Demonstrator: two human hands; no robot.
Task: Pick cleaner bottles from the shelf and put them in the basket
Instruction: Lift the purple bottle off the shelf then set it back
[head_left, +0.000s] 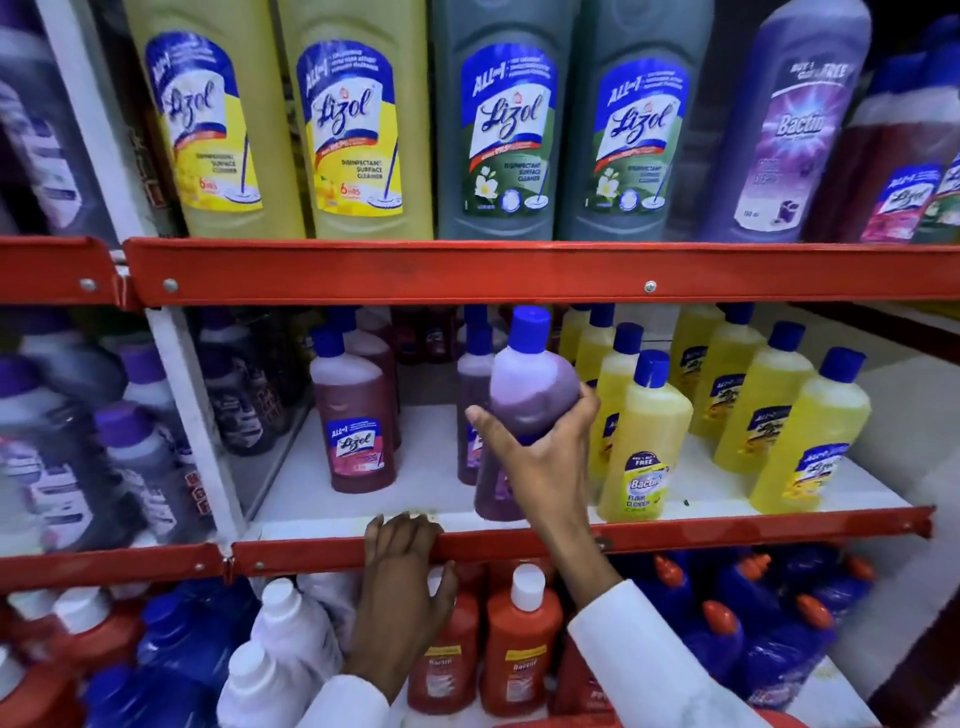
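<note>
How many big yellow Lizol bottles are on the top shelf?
2: one yellow Lizol bottle at the far left, another right beside it. More may hide behind them.

Bare shelf floor (428, 462) separates maroon bottle (358, 415) from purple bottle (530, 384).

Cleaner labels
"Lizol Disinfectant Surface Cleaner" stood on the yellow bottle (358, 130) and green bottle (506, 130); "Bactin Floor Cleaner" on a small bottle (644, 457).

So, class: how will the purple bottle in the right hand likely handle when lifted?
The purple bottle looks mostly full, so probably heavy for its size. Its smooth plastic may slip in the grip of the right hand. Tall and narrow, it could tip.
</note>
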